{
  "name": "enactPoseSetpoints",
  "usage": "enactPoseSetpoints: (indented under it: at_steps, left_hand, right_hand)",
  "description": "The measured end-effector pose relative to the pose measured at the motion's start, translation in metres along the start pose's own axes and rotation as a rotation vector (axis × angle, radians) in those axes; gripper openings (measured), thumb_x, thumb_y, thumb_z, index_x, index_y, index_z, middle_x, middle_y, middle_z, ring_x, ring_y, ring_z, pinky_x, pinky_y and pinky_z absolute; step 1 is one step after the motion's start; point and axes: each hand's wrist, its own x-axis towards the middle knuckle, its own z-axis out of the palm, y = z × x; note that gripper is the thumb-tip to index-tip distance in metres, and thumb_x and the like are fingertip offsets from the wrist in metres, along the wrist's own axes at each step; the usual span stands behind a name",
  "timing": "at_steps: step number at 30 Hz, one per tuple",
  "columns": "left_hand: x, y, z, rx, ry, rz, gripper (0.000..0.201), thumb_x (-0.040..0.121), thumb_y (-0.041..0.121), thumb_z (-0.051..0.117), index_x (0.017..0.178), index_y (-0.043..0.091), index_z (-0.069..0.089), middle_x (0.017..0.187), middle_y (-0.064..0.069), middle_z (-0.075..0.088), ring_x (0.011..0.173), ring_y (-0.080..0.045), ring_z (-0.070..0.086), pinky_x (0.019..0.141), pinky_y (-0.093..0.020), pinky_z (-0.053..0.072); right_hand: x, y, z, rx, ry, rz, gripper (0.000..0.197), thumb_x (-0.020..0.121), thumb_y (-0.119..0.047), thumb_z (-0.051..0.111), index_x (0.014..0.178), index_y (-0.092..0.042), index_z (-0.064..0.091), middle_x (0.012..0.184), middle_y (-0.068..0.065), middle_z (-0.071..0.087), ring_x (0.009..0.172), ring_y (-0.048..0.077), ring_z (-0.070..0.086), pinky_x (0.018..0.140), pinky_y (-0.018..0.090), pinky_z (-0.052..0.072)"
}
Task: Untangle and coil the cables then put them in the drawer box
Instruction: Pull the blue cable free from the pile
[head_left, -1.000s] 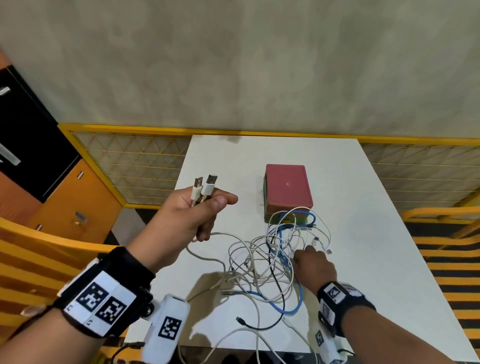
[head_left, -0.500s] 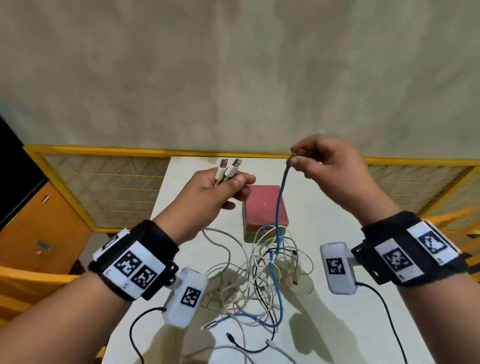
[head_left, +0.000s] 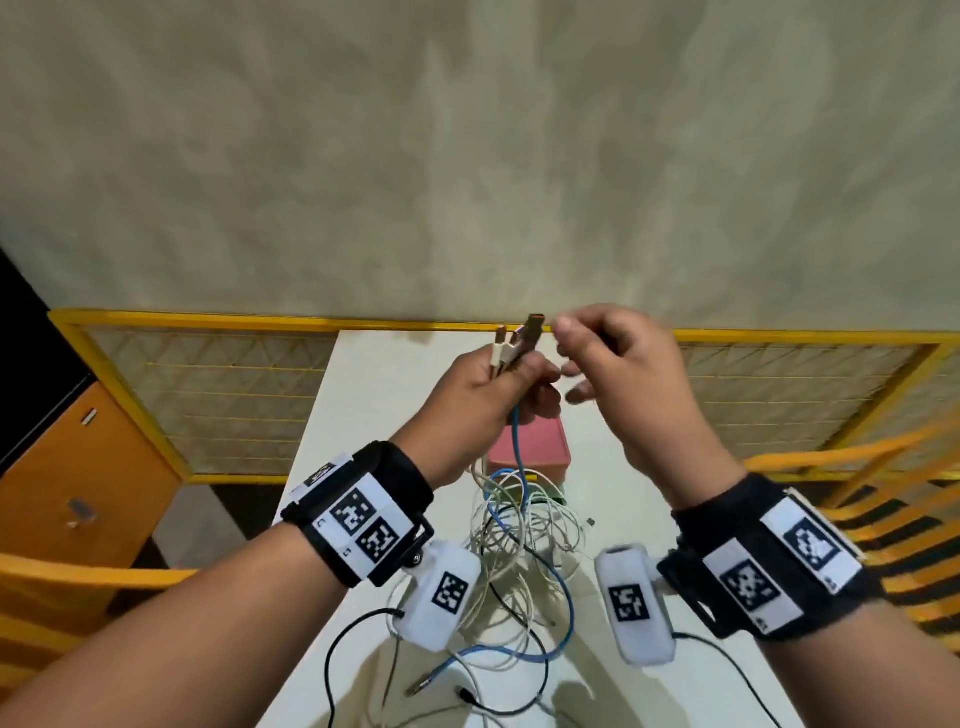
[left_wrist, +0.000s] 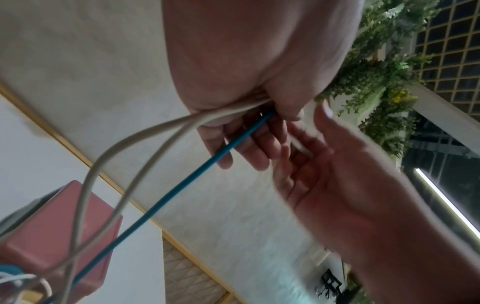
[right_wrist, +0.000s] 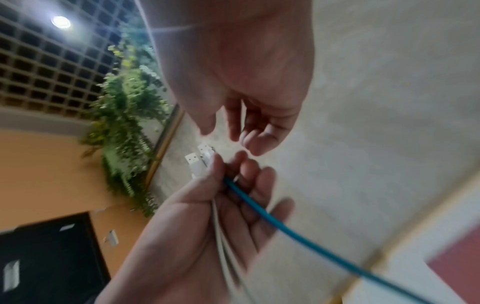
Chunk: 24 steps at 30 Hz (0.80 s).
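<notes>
My left hand is raised above the table and grips the plug ends of two white cables together with the end of a blue cable. All three hang down into a tangle of white, blue and black cables on the white table. In the left wrist view the blue cable and the white cables run out from under the curled fingers. My right hand hovers just right of the plugs, fingers loosely curled and holding nothing. The red-topped drawer box sits behind the tangle.
A yellow mesh railing runs behind and beside the table. An orange cabinet stands at the left, and yellow chair slats at the right. Loose cable ends lie near the table's front edge.
My right hand carried the blue cable's end over to my left hand and let go. My left hand now holds it with the two white plugs.
</notes>
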Motion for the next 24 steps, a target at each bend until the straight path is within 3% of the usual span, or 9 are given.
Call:
enactPoseSetpoints:
  at_steps: [2,5,7,11,14,17,21,24]
  left_hand:
    - [0.0,-0.002,-0.004,-0.078,0.076,-0.019,0.026,0.103,0.023,0.046,0.089,0.009,0.063,0.071,-0.005,0.067,0.069,-0.021,0.068,0.085,-0.048,0.054]
    - [-0.004,-0.004,-0.007,-0.143,0.129,-0.074,0.028,0.103,0.027,0.046,0.087,0.007,0.059,0.065,-0.005,0.061,0.06,-0.021,0.062,0.072,-0.044,0.058]
    - [-0.011,-0.009,-0.005,-0.168,0.099,-0.13,0.031,0.103,0.029,0.045,0.085,0.007,0.057,0.06,-0.004,0.057,0.052,-0.02,0.057,0.06,-0.037,0.055]
    - [-0.039,-0.029,-0.007,-0.075,0.057,-0.217,0.033,0.103,0.029,0.044,0.079,0.008,0.055,0.049,0.001,0.045,0.04,-0.016,0.042,0.049,-0.03,0.042]
    - [-0.066,-0.038,-0.018,-0.051,0.081,-0.285,0.036,0.103,0.028,0.045,0.073,0.009,0.053,0.048,0.001,0.034,0.04,-0.015,0.033,0.045,-0.027,0.038]
    - [-0.093,-0.027,-0.035,-0.118,0.151,-0.36,0.036,0.101,0.027,0.047,0.07,0.009,0.05,0.048,0.002,0.027,0.039,-0.013,0.025,0.042,-0.024,0.032]
    - [-0.127,0.011,-0.066,-0.117,0.149,-0.301,0.037,0.09,0.035,0.061,0.068,0.008,0.049,0.048,0.001,0.022,0.036,-0.011,0.022,0.038,-0.021,0.03]
    - [-0.153,0.034,-0.088,-0.199,0.069,-0.258,0.036,0.083,0.035,0.061,0.065,0.005,0.05,0.048,-0.002,0.022,0.033,-0.012,0.025,0.035,-0.019,0.034]
  right_hand:
    - [-0.014,0.019,0.004,0.142,0.002,0.347,0.03,0.097,-0.037,0.055,0.078,-0.016,0.062,0.069,0.004,0.061,0.052,0.014,0.055,0.047,0.026,0.045]
    - [-0.043,0.056,0.018,0.247,-0.359,0.916,0.051,0.099,-0.054,0.038,0.085,-0.01,0.06,0.07,0.009,0.062,0.051,0.015,0.055,0.046,0.022,0.045]
    - [-0.056,0.076,0.028,0.373,-0.482,1.076,0.054,0.098,-0.056,0.038,0.087,-0.009,0.062,0.07,0.008,0.067,0.054,0.015,0.061,0.048,0.022,0.049]
    - [-0.042,0.092,0.033,0.726,-0.313,1.138,0.034,0.099,-0.038,0.047,0.082,-0.013,0.062,0.072,0.006,0.066,0.058,0.017,0.064,0.053,0.025,0.053]
    - [-0.029,0.093,0.031,0.619,-0.237,1.137,0.025,0.095,-0.028,0.052,0.078,-0.013,0.062,0.066,0.001,0.061,0.051,0.013,0.06,0.052,0.024,0.052]
    - [-0.025,0.093,0.036,0.607,-0.196,1.15,0.028,0.095,-0.027,0.053,0.071,-0.014,0.061,0.057,-0.001,0.063,0.046,0.013,0.057,0.053,0.025,0.052]
    - [-0.024,0.099,0.049,0.67,-0.129,1.188,0.029,0.095,-0.026,0.054,0.07,-0.012,0.059,0.059,0.001,0.055,0.044,0.014,0.056,0.054,0.028,0.055]
    - [-0.019,0.102,0.052,0.858,-0.014,1.186,0.029,0.097,-0.021,0.048,0.071,-0.01,0.055,0.055,0.005,0.056,0.057,0.018,0.05,0.063,0.032,0.051]
